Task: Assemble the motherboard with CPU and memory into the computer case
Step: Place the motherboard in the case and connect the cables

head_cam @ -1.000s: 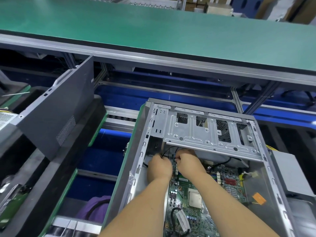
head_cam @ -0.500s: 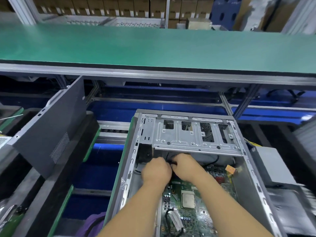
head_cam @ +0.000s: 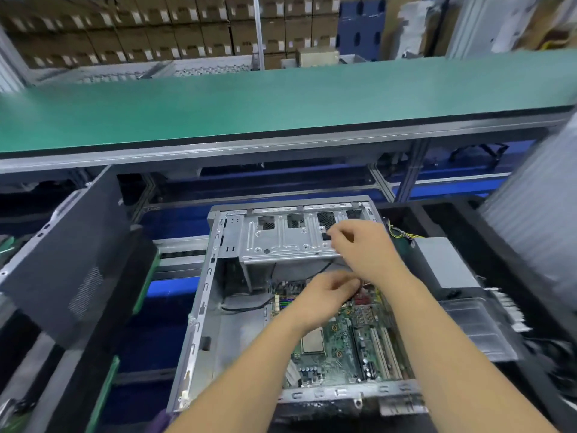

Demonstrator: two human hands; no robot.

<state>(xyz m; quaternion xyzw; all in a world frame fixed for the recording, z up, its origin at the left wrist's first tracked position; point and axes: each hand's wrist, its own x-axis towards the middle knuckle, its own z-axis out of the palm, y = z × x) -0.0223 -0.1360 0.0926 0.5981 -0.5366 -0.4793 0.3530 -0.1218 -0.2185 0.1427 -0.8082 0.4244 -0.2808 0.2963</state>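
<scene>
The open silver computer case (head_cam: 199, 310) lies on its side in front of me. The green motherboard (head_cam: 343, 332) sits in its floor, and the square CPU (head_cam: 312, 339) shows between my forearms. A metal drive cage (head_cam: 281, 242) spans the far end of the case. My left hand (head_cam: 324, 293) hovers low over the board's far edge beside red connectors (head_cam: 362, 296), its fingers curled and blurred. My right hand (head_cam: 362, 248) is higher, over the right end of the drive cage, fingers bent toward the left. Whether either hand holds anything is not visible.
A black side panel (head_cam: 62, 260) leans at the left. A grey power supply (head_cam: 443, 260) with yellow and black wires (head_cam: 401, 234) lies right of the case on a black tray (head_cam: 487, 326). A loose black cable (head_cam: 246, 307) crosses the case floor. Beyond runs a green belt (head_cam: 281, 104).
Both hands left the spot under the drive cage's middle and moved right. The right hand rose over the cage's right end. My view tilted up and the case shifted lower.
</scene>
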